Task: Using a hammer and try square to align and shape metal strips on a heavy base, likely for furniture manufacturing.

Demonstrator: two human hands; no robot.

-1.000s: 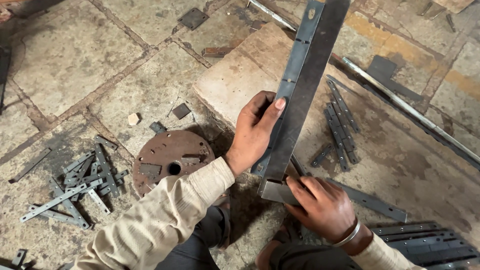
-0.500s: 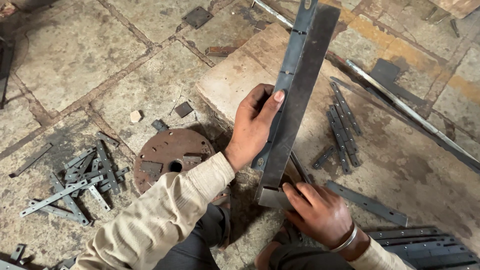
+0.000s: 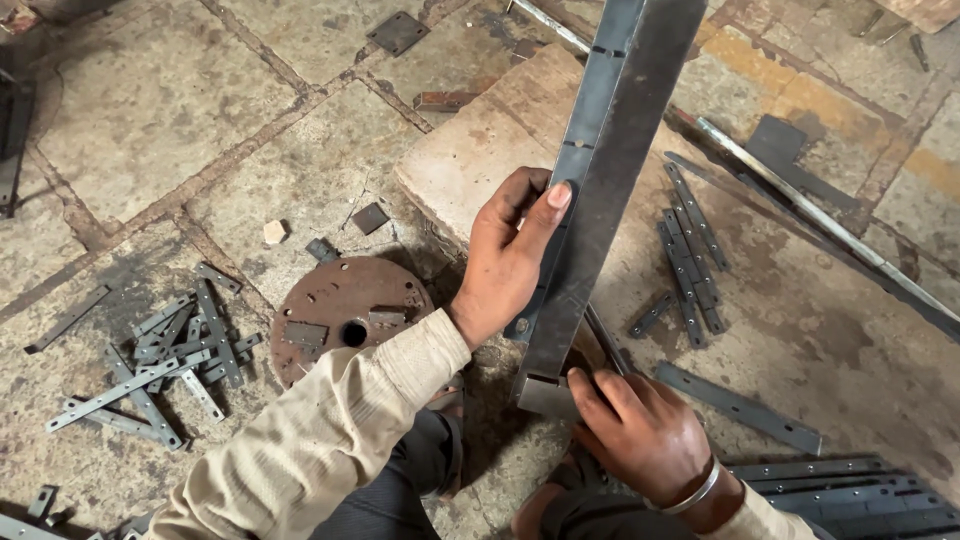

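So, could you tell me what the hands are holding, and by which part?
Both hold one long steel angle bar standing on end. The left hand grips its edge partway up; the right hand grips its bottom end.

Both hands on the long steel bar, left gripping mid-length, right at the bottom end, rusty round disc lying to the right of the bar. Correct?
Not quite. The head view shows the rusty round disc lying on the floor to the left of the long steel bar, beside the left sleeve, not to the right. The rest holds: the left hand grips the bar mid-length and the right hand is at its bottom end.
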